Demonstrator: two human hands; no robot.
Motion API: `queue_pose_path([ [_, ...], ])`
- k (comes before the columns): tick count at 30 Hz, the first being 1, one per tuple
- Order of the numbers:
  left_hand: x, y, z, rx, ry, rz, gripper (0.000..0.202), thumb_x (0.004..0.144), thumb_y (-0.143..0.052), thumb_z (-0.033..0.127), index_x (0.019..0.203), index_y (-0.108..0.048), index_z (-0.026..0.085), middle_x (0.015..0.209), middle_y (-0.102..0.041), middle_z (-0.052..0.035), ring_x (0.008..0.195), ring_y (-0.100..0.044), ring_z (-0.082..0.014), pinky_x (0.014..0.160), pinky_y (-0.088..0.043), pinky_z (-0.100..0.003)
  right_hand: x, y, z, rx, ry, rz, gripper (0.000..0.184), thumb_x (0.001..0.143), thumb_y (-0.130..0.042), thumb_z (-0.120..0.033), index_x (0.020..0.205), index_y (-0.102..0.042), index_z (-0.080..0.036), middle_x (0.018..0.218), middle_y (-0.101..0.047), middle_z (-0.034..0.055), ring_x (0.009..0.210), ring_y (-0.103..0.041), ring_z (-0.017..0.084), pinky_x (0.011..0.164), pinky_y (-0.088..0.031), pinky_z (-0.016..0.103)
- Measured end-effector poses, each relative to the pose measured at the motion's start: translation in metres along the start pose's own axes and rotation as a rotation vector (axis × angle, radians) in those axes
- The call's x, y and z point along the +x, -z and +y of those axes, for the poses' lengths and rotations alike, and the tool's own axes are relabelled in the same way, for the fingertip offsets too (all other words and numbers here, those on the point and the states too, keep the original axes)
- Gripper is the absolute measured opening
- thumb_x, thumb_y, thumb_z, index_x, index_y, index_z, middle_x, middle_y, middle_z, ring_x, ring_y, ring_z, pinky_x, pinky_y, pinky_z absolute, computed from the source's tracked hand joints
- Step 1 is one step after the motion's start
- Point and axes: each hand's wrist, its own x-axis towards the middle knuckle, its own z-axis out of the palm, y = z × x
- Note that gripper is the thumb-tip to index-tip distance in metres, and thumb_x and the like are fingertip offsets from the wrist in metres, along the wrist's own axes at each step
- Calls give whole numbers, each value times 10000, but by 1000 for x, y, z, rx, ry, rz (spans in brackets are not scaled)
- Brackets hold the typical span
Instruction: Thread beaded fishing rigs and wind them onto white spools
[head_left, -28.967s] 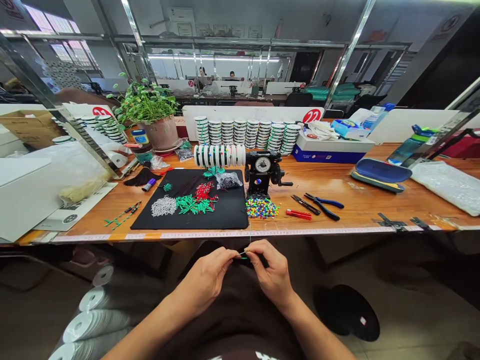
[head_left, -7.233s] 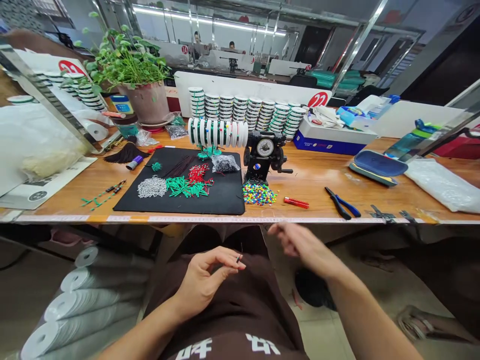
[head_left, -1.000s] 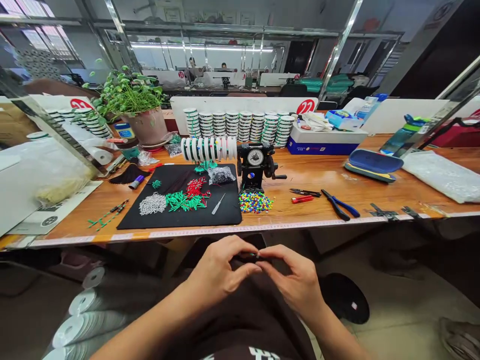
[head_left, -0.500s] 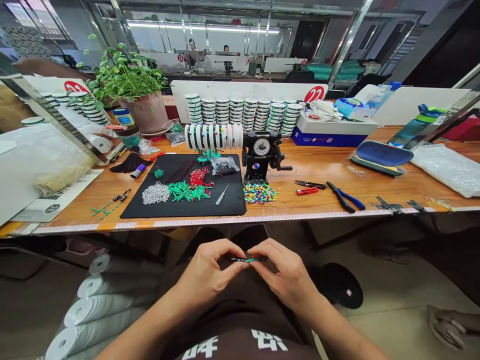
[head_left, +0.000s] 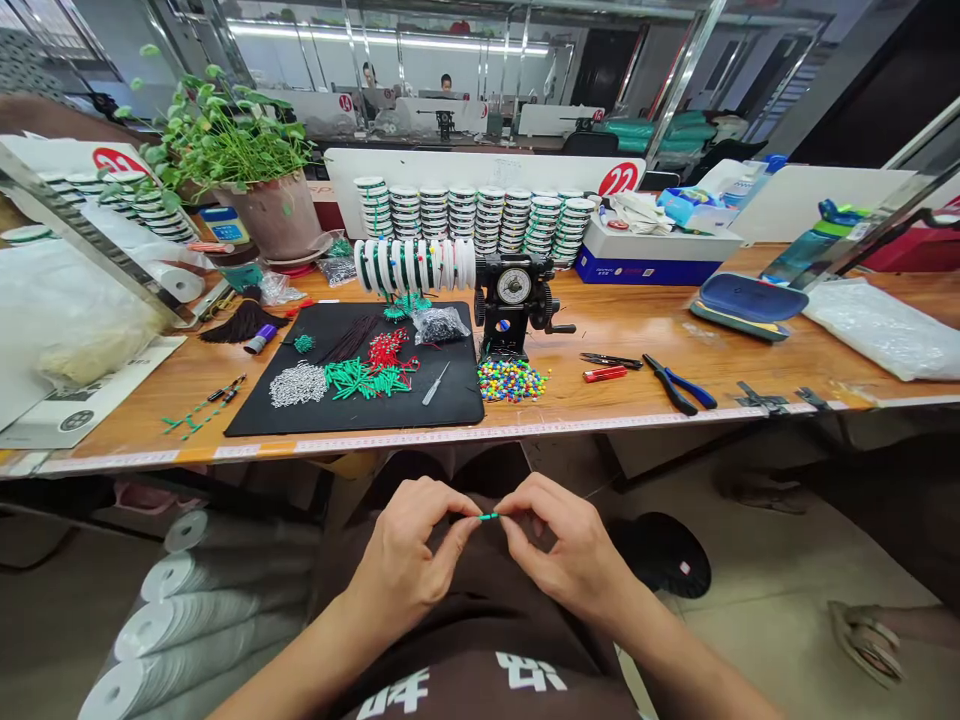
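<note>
A thin green piece point(head_left: 489, 516), too small to make out in detail, spans the gap between the two hands, in front of the table's point(head_left: 555, 412) near edge and above the person's lap. The left hand point(head_left: 409, 535) pinches its one end between thumb and forefinger; the right hand point(head_left: 568, 535) grips the other end likewise. Beyond them, on the table, lies a black mat point(head_left: 420, 420) with a pile of green tubes point(head_left: 366, 379), silver beads point(head_left: 298, 384) just left of it, red pieces point(head_left: 388, 348) behind, and a slim pointed tool point(head_left: 436, 385) to the right. Multicoloured beads point(head_left: 513, 381) are heaped beside the mat, at the foot of a black hand-cranked machine point(head_left: 514, 300) carrying a row of white spools point(head_left: 416, 266). Farther right rest a red stick-shaped object point(head_left: 604, 374), dark tweezers point(head_left: 611, 360) and blue-handled pliers point(head_left: 679, 385). Stacked spools point(head_left: 465, 222) line the back.
</note>
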Motion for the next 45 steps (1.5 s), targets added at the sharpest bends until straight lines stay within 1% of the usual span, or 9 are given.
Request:
queue_pose_path([
  [9,0,-3,4,-6,-46,78,118,929,-539,126,853,-586,203,791,-651,-23,766,-590,-178,709,-436,-295,-5,12,1,6,-28,53,153,862,-541,-81,871,-638,-199,727,-589,0,614,-560,128,563,-452,233],
  [13,0,-4,5,-4,-80,82,103,919,-561,113,881,-590,204,802,-664,-15,777,-594,-171,726,-435,-295,-4,15,-3,68,-103,-39,177,872,-579,-116,1013,-633,-209,864,-672,16,631,-579,124,588,-472,236],
  [15,0,-4,6,2,-102,75,101,909,-577,105,893,-591,203,809,-673,-11,781,-597,-167,733,-434,-294,-2,12,-4,88,-91,-71,181,890,-582,-134,1044,-643,-205,880,-685,22,626,-575,122,589,-468,235],
  [20,0,-6,7,22,-130,83,112,902,-577,88,880,-584,198,798,-665,-8,773,-587,-164,731,-433,-298,-2,3,1,-2,-37,-18,138,869,-555,-102,874,-671,-177,693,-618,0,572,-540,120,562,-425,235],
  [25,0,-8,6,14,-129,116,125,908,-558,77,875,-584,194,793,-653,-1,766,-576,-160,720,-421,-298,-4,5,1,-41,-32,22,139,833,-548,-76,838,-638,-181,677,-585,-16,547,-512,108,552,-402,229],
  [31,1,-9,7,-1,-142,93,113,901,-583,82,880,-591,193,794,-659,6,767,-577,-158,744,-411,-305,-1,6,-3,-52,27,-17,111,859,-581,-95,859,-643,-188,674,-598,-27,610,-547,121,649,-375,270],
  [35,1,-10,7,7,-141,89,109,903,-584,89,864,-589,191,781,-654,4,759,-575,-162,735,-404,-306,-2,5,-3,-76,1,11,118,816,-566,-78,791,-609,-185,634,-560,-37,578,-512,117,636,-355,271],
  [39,1,-12,6,-7,-145,72,96,917,-590,99,898,-614,189,814,-675,3,773,-585,-155,762,-412,-300,-3,5,-5,-71,-40,-1,79,833,-600,-127,849,-644,-191,609,-554,-48,550,-485,117,616,-349,270],
  [45,-1,-14,6,-20,-143,50,84,917,-614,111,922,-635,192,829,-689,3,775,-595,-150,769,-424,-287,-1,2,-5,-111,19,50,96,798,-585,-105,778,-617,-194,582,-573,-53,529,-482,109,624,-348,277],
])
